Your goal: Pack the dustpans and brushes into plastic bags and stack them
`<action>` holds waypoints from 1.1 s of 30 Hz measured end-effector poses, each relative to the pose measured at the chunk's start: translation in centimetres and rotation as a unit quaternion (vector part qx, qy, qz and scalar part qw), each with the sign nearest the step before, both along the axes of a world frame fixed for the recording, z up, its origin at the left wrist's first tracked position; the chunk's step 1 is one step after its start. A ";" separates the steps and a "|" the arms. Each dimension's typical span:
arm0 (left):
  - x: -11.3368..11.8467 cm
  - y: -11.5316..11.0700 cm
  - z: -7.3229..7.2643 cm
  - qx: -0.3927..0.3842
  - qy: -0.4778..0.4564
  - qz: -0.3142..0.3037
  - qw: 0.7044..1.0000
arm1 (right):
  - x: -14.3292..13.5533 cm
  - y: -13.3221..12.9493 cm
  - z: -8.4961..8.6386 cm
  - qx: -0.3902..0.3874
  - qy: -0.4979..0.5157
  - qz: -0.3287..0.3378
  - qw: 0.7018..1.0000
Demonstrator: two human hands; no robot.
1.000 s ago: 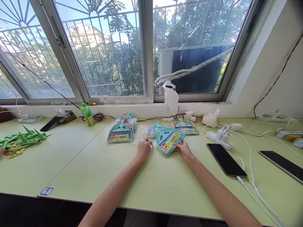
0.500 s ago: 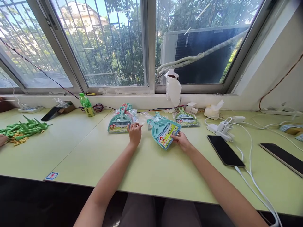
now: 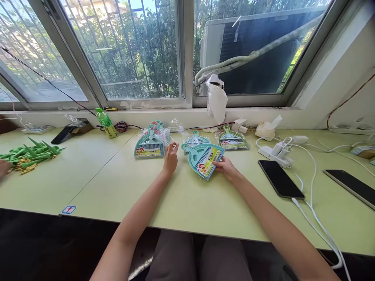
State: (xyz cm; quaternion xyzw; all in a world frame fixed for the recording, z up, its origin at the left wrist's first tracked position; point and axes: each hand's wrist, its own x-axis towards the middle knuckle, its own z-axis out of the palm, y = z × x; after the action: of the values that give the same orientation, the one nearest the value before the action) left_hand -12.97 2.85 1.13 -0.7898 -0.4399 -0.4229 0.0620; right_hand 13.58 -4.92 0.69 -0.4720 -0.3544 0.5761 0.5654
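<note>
My right hand grips a teal mini dustpan-and-brush set by its lower right side, tilted above the table, its printed yellow label facing up. Closed at the fingertips, my left hand pinches a clear plastic bag that stands up crumpled behind it. Just left of that hand lies a stack of wrapped dustpan sets, teal in front with a red one behind. Another teal set lies partly hidden behind the held one. A green dustpan set lies farther right in its wrapping.
To the right are a charging phone, a white power strip with cables, and a second phone. A green bottle stands near the sill. At far left, another person's hand is beside a pile of green pieces.
My left hand has shifted slightly right and its fingers have closed; the clear plastic now rises higher behind it. My right hand keeps the dustpan set nearly in place. The view has tilted down.
</note>
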 end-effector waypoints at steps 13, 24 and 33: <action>1.4 -1.7 0.3 -0.012 -0.071 -0.153 0.986 | -0.1 0.1 0.4 0.049 0.029 -0.014 0.998; 2.5 -3.5 1.2 0.039 -0.030 -0.005 0.999 | -0.5 -0.9 1.5 0.072 0.005 0.028 0.997; 3.0 -5.2 1.9 0.108 -0.088 -0.090 0.986 | -0.7 -0.8 1.7 0.088 0.070 -0.012 0.994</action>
State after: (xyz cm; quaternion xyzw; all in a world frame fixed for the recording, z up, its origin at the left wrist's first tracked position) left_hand -10.01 -2.36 2.99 -0.7745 -0.3226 -0.5397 0.0693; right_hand 12.89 -5.68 2.44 -0.3829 -0.3577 0.5673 0.6353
